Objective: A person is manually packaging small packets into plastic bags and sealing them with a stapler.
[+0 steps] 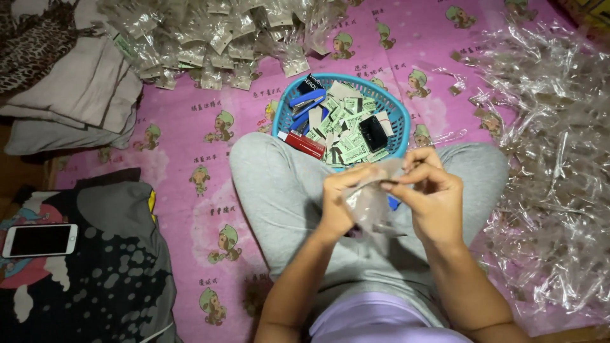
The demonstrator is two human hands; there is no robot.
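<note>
— Sitting cross-legged on the pink sheet [190, 133], that person has both hands up over the lap. See what's in them?

— A small clear plastic bag [367, 198]. The left hand [337, 206] pinches its left edge between thumb and fingers; the right hand [432, 197] grips the top right, fingers curled around it. Both are grasping the bag, just above the grey knees.

— How much room is there to move?

— Not much forward. The blue basket [397, 111] sits right against the shins, between the knees, filled with little green-and-white paper cards [346, 136], a blue stapler [307, 100], a red stapler [304, 144] and a small black box [373, 132].

— And to the sides?

— On the right, a big heap of loose clear bags [553, 159] runs along the leg to the sheet's edge. At the top, beyond the basket, lies a pile of packed bags with card headers [216, 38]. The left is freer: bare sheet beside the knee, then a dark patterned cushion [108, 273] at the lower left with a white phone [39, 240] lying flat on it, well apart from the hands.

— Anything else?

— Folded grey cloth [82, 95] at the upper left corner.
</note>
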